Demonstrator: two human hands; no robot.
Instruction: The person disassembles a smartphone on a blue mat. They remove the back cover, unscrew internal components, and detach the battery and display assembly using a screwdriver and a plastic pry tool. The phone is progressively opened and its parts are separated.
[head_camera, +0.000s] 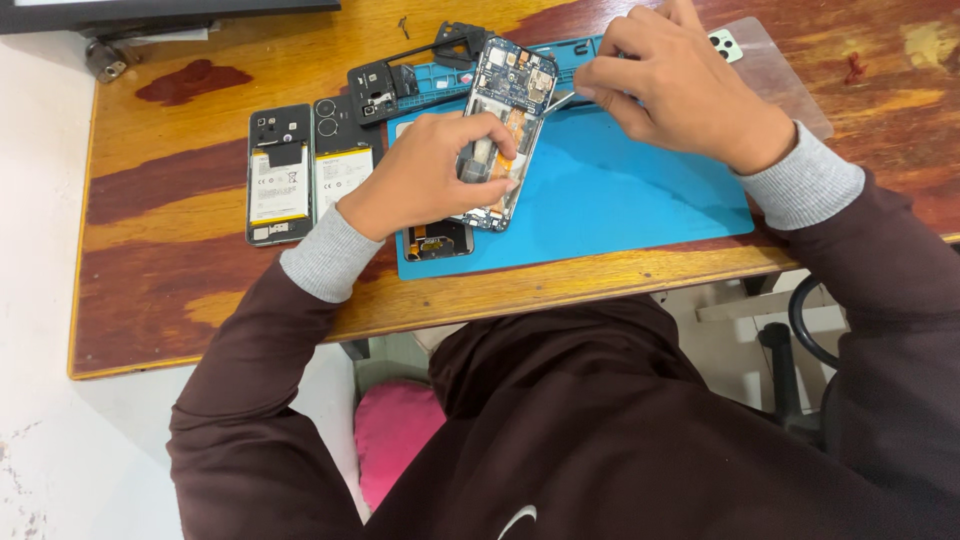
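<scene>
Your dark maroon sweatshirt (600, 430) with its grey ribbed cuffs fills the bottom of the head view, with a pink cushioned seat (392, 440) showing beneath you, and just beyond it the worn wooden table (180, 290) carries everything else. Your left hand (430, 175) is wrapped around the opened smartphone with its back cover off (510, 100), fingers curled over the lower half and holding it tilted up off the blue silicone repair mat (620, 190); the blue circuit board at the phone's upper end lies bare. Your right hand (670, 90) is pinched shut on a thin metal tool, likely tweezers (560, 98), whose tip meets the right edge of that exposed board. Judging by how things lie, you are well into the strip-down: the back is already off, and black plastic frame pieces (385, 85) sit loose at the mat's far left corner. What is left appears to be the board itself and the parts under your left palm, which I cannot see. Two more opened phones with white-labelled batteries (310, 170) lie side by side left of the mat, apart from your hands. A small dark phone part (440, 240) rests at the mat's near edge below your left wrist, and a pale green phone back with camera lenses (725, 45) peeks out behind your right hand.
</scene>
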